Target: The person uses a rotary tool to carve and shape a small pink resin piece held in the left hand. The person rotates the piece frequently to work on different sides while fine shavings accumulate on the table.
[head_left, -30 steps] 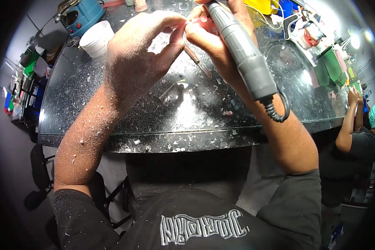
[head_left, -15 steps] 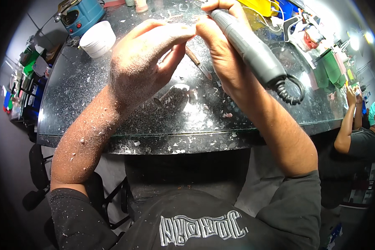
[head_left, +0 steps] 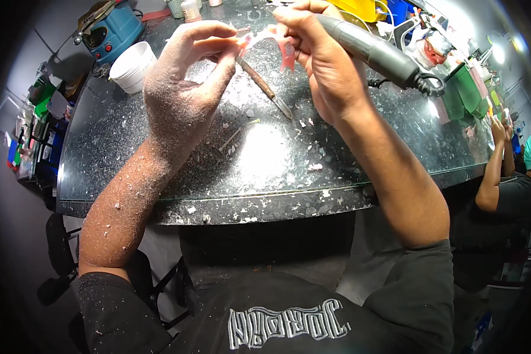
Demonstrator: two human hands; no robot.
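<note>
Between my two hands is a pink, arch-shaped denture base (head_left: pixel 287 54). My left hand (head_left: pixel 186 74), coated in pale dust, pinches one end of it between thumb and fingers. The fingers of my right hand (head_left: pixel 327 68) hold the other end, and the same hand carries a grey rotary handpiece (head_left: pixel 377 54) that slants back over the wrist, its coiled cord trailing. The handpiece's working tip cannot be made out. Below the denture base, a wooden-handled knife (head_left: pixel 256 79) lies on the bench, and closer to me lies a thin small tool (head_left: pixel 233 138).
White dust and scraps cover the dark bench (head_left: pixel 159 177). A white tub (head_left: pixel 133 68) and a blue machine (head_left: pixel 109 35) stand at far left. Toward the right are a white frame holding a red-pink piece (head_left: pixel 433 53) and a green container (head_left: pixel 463 88). Another person's arm (head_left: pixel 491 183) shows at far right.
My hands have moved apart and turned, so the pink denture base now shows between them. The handpiece has swung flatter, its rear end shifting up and right.
</note>
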